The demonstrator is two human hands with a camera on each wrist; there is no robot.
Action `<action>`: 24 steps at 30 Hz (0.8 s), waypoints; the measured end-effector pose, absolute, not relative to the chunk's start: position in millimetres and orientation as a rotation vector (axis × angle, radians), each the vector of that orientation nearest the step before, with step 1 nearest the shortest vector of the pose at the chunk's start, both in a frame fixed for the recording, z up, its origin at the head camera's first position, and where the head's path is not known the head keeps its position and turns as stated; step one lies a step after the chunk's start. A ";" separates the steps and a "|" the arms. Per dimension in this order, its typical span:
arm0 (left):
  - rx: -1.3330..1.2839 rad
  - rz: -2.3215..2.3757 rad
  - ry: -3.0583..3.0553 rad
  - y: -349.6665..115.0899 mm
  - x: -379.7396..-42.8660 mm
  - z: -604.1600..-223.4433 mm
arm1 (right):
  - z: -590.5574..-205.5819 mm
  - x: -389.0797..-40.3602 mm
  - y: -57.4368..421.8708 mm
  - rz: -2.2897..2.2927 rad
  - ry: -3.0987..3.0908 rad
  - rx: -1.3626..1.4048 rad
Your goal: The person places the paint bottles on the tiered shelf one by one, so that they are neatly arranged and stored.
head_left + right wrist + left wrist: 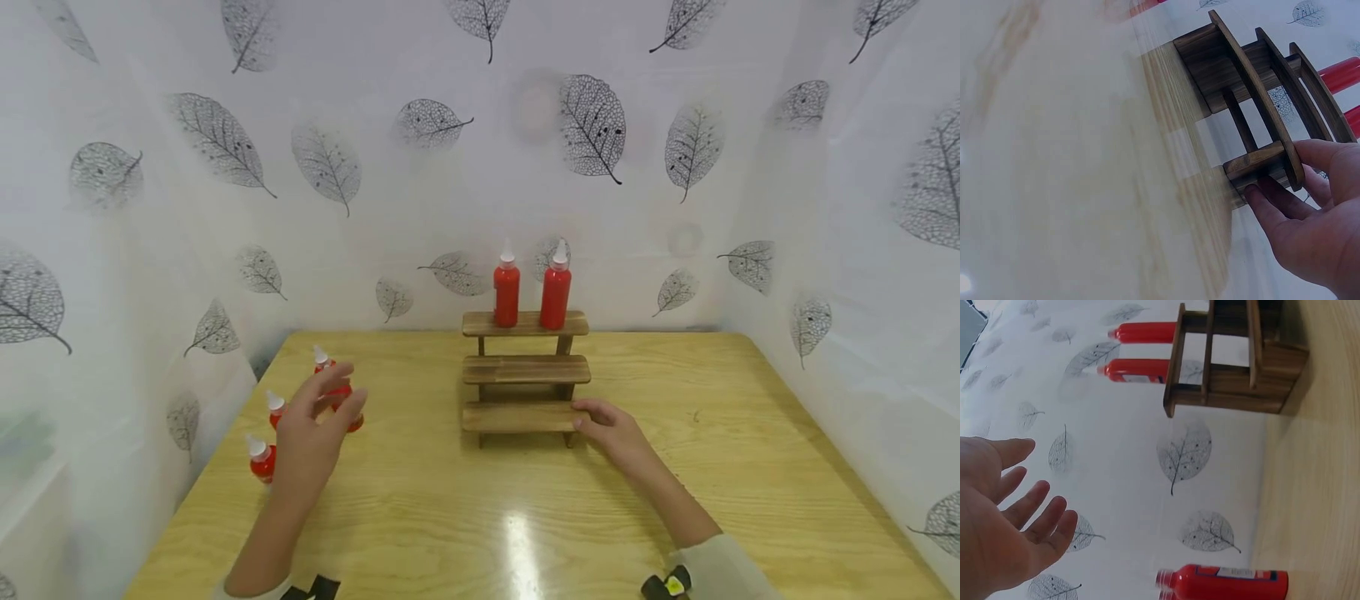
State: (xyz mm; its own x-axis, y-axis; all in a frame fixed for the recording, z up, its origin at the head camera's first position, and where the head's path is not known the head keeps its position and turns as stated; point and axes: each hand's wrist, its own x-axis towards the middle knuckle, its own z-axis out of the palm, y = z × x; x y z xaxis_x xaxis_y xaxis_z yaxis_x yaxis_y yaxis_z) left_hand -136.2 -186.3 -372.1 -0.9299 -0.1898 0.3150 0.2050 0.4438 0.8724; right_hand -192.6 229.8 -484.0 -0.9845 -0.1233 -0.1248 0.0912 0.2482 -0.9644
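My left hand (313,429) is raised at the table's left, fingers spread and loosely bent, in front of a red squeeze bottle (342,389). In the left wrist view that hand (1007,519) holds nothing, and a red bottle (1235,585) stands apart from it. Two more red bottles with white pointed caps, one nearer (262,463) and one behind (276,410), stand left of the hand. On the right, my right hand (613,433) pinches the right end of the lowest step of a three-step wooden stand (517,417); its thumb (1266,206) lies under the board.
Two red bottles, left (506,296) and right (555,297), stand upright on the stand's top step. The light wooden table (420,500) meets a white leaf-print curtain (375,242) at the back and sides.
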 end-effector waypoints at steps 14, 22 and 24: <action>0.264 -1.323 -2.118 -244.0 -114.2 -389.9 | -485.7 -192.3 230.0 -1.813 2.332 -0.013; 0.481 -1.330 -2.124 -272.0 -109.8 -410.8 | -487.5 -192.7 231.3 -1.820 2.328 -0.029; 0.529 -1.350 -2.150 -277.2 -110.1 -416.6 | -488.5 -193.1 231.5 -1.821 2.330 -0.035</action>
State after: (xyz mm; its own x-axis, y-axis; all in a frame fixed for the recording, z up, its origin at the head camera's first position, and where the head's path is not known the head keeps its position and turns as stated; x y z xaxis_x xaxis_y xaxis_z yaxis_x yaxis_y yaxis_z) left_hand -110.1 -277.2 -416.6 -0.7761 -0.5851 0.2353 -0.0421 0.4204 0.9064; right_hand -193.1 231.5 -488.5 -0.9828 -0.1311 -0.1299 0.0944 0.2476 -0.9643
